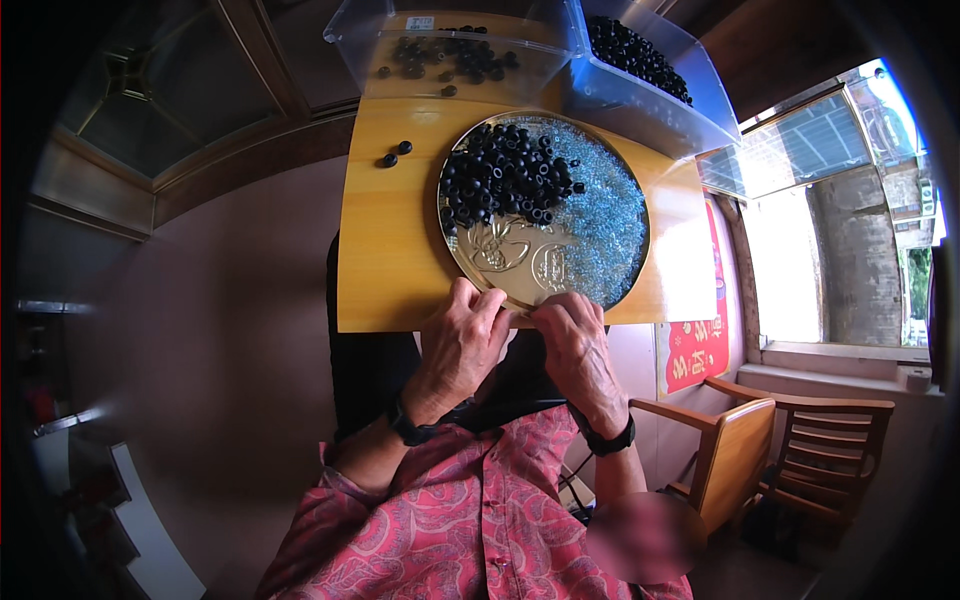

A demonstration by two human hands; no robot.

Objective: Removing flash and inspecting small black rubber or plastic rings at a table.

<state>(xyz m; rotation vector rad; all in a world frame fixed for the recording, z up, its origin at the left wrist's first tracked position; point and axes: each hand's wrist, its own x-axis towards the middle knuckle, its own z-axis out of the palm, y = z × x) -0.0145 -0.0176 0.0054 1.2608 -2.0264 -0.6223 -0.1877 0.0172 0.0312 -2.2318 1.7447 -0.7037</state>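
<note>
My left hand (462,338) and my right hand (578,345) meet at the table's near edge, just below the round gold tray (515,285). Both have their fingers curled into pinches, close together. Whatever lies between the fingertips is too small or hidden to make out. On the tray, a heap of small black hollow beads (505,175) covers the upper left. Tiny clear-blue beads (605,225) spread over the right side. Bare embossed metal shows at the lower left of the tray.
Two loose black beads (397,154) lie on the yellow wooden table (385,260) left of the tray. At the back stand a clear bin (350,35) with scattered black beads and another clear bin (650,110) fuller of them. A wooden chair (735,460) is at right.
</note>
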